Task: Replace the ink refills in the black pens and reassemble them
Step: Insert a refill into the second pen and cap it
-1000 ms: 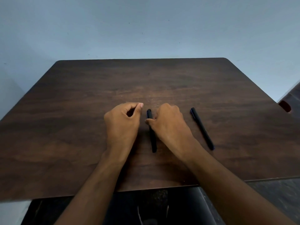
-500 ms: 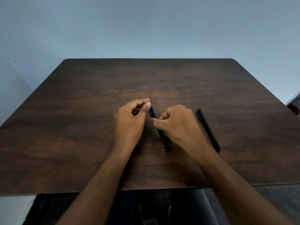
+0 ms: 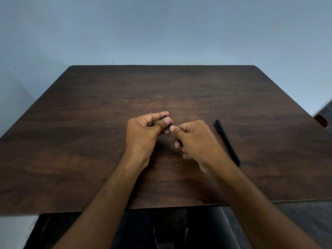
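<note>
A black pen point(image 3: 169, 125) is held between both hands near the middle of the dark wooden table point(image 3: 89, 141). My left hand point(image 3: 143, 134) pinches its far end with thumb and forefinger. My right hand point(image 3: 195, 141) wraps around its near part, hiding most of the barrel. A second black pen point(image 3: 227, 142) lies on the table just right of my right hand, pointing away from me, with nothing touching it.
The table's front edge point(image 3: 161, 206) runs just below my forearms. A pale blue wall stands behind the table. A dark object with a red opening point(image 3: 321, 120) sits beyond the table's right edge.
The pen lay on the table between my hands. Both hands have closed on it and lifted it slightly, the left on its far end, the right over its near part.
</note>
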